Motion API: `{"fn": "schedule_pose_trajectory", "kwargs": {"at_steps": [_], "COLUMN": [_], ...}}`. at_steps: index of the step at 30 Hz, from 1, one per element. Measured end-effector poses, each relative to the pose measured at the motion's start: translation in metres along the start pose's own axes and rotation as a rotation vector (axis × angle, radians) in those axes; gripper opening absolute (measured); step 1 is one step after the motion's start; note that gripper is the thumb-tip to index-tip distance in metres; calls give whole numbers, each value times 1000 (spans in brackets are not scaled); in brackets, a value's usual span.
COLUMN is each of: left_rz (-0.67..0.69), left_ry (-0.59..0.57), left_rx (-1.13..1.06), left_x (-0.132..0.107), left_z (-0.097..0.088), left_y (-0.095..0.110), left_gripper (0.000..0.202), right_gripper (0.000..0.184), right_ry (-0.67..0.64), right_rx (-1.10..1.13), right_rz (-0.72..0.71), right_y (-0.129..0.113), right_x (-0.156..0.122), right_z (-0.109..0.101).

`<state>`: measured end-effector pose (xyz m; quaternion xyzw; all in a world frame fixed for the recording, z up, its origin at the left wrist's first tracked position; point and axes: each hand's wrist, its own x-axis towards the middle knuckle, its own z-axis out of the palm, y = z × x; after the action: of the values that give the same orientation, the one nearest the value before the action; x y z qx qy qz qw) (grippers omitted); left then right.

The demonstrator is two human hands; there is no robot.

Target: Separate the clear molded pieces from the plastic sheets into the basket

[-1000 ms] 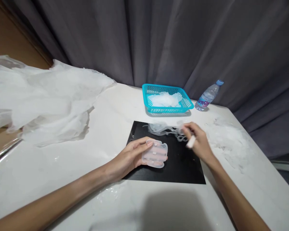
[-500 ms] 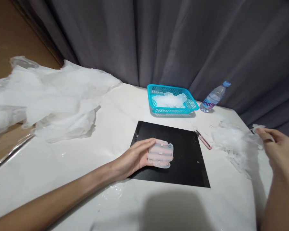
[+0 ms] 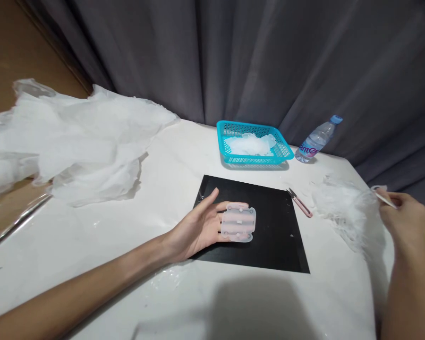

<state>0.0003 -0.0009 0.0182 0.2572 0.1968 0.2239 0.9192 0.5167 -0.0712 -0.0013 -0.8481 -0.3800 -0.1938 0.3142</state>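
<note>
A translucent, roughly square plastic piece (image 3: 238,223) with notched corners and small raised spots rests on the fingers of my left hand (image 3: 201,226). That hand is palm up above the black mat (image 3: 279,250), its thumb lifted off the piece. At the far right, the closed fingers of my right hand (image 3: 405,212) hold a thin white strip (image 3: 386,198). Beside this hand lies a heap of clear plastic scraps (image 3: 343,208). Pink-handled thread snips (image 3: 300,204) rest between the mat and the heap.
A blue basket (image 3: 222,153) with translucent pieces inside stands at the back. Next to it is a water bottle (image 3: 316,141). A large pile of white, filmy plastic (image 3: 81,137) covers the table's left side, near cardboard (image 3: 14,203). A grey curtain (image 3: 233,56) hangs behind.
My left thumb has lifted off the translucent piece, which now lies nearer the fingertips. My right hand has turned at the scrap heap's edge, and a white strip shows in its fingers.
</note>
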Motion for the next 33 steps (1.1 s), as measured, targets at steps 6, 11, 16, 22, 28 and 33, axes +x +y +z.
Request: {"fn": "schedule_pose_trajectory", "kwargs": {"at_steps": [6,11,16,22,28,33], "left_rz": [-20,-31,-30,-29,-27,-8], "left_ry": [-6,-15,-22,-38,-55,-68], "left_rx": [-32,-19,-28,-57,-9,110], "left_x": [0,0,0,0,-2,-1], "left_z": [-4,-6,-5,-6,-6,-4], "left_y": [-1,-1,1,1,2,1], "left_gripper": [77,83,87,89,90,90], "right_gripper": [84,86,42,34,69,39], "right_ry": [450,451,75,-370,-562,-705], "right_rx": [-16,68,247,519,594,764], "right_rz": [-24,-245,-505,-825,-904,-722], "right_y": [-22,-59,-141,-212,-226,-227], "right_x": [-2,-13,-65,-147,-178,-178], "right_z": [1,-9,-27,-32,-30,-27]}}
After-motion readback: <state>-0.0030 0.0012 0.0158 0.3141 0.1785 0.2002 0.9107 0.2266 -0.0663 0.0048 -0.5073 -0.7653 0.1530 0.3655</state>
